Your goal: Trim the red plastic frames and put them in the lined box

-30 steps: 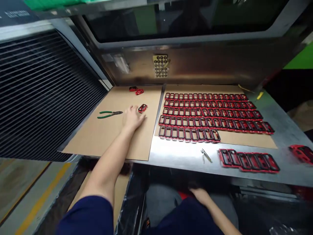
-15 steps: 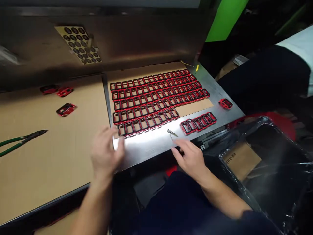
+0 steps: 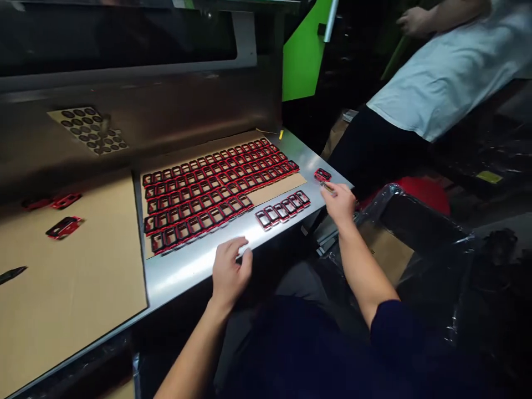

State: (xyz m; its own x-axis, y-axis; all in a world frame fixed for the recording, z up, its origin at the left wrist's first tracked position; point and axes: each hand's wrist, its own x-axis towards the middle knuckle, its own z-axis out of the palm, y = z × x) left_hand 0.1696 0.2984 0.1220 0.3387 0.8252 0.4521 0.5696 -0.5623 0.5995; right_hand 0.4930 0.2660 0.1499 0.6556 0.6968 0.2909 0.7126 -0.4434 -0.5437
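Near the table's right end, my right hand (image 3: 341,206) is closed around nail clippers (image 3: 328,189), small and metallic. Their tip points at a single red-and-black frame piece (image 3: 322,175) lying just beyond; whether they touch is unclear. My left hand (image 3: 231,270) hovers over the table's front edge, thumb and fingers curved and apart, with nothing visible in it. A short row of red-and-black frame pieces (image 3: 283,210) lies on bare metal between my hands. Several longer rows of such frames (image 3: 216,188) cover the cardboard behind.
More red-and-black parts (image 3: 64,227) lie on the left cardboard (image 3: 95,277), by pliers (image 3: 12,274) cut off at the frame edge. A sticker sheet (image 3: 89,130) hangs on the metal back panel. A plastic-lined bin (image 3: 432,233) stands at right. Another person (image 3: 440,88) is beyond.
The nail clippers have left the table and are in my right hand, which moved right and farther away. My left hand moved right, away from the frame rows' left end. The view swung right.
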